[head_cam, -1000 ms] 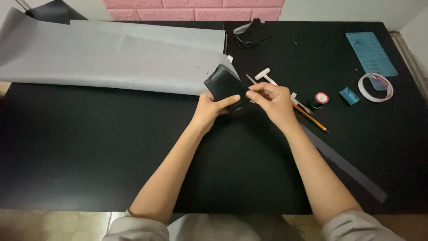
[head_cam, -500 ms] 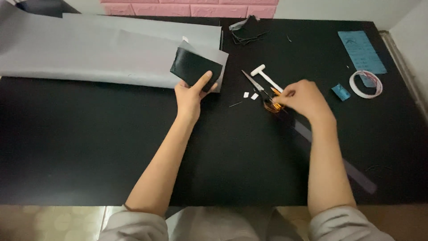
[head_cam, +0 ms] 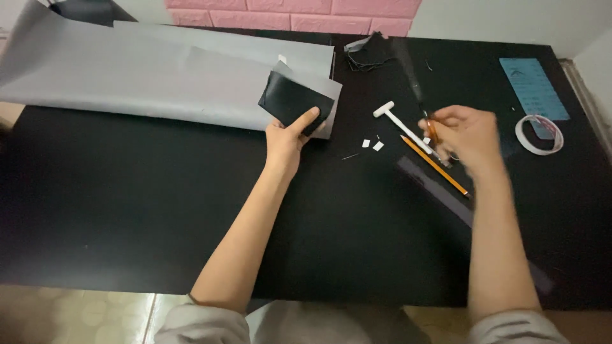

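My left hand point(head_cam: 288, 137) grips a small black leather piece point(head_cam: 290, 102) by its lower right corner, holding it over the edge of a large grey sheet point(head_cam: 146, 70). My right hand point(head_cam: 464, 134), blurred by motion, is closed around a thin dark-bladed tool point(head_cam: 411, 73) with an orange handle that points up and away from me. Just left of that hand lie a small white hammer point(head_cam: 398, 121) and an orange pencil point(head_cam: 437, 167). Two tiny white scraps point(head_cam: 372, 144) rest on the black table point(head_cam: 127, 210) between my hands.
A long grey strip point(head_cam: 440, 194) runs diagonally under my right forearm. A roll of tape point(head_cam: 539, 134) and a blue paper sheet point(head_cam: 532, 86) lie at the right. Dark thread scraps point(head_cam: 363, 54) sit at the back. A pink brick wall point(head_cam: 287, 11) rises behind the table.
My left hand carried the black piece away from the right hand onto the grey sheet. My right hand moved right, took up the thin tool and raised it.
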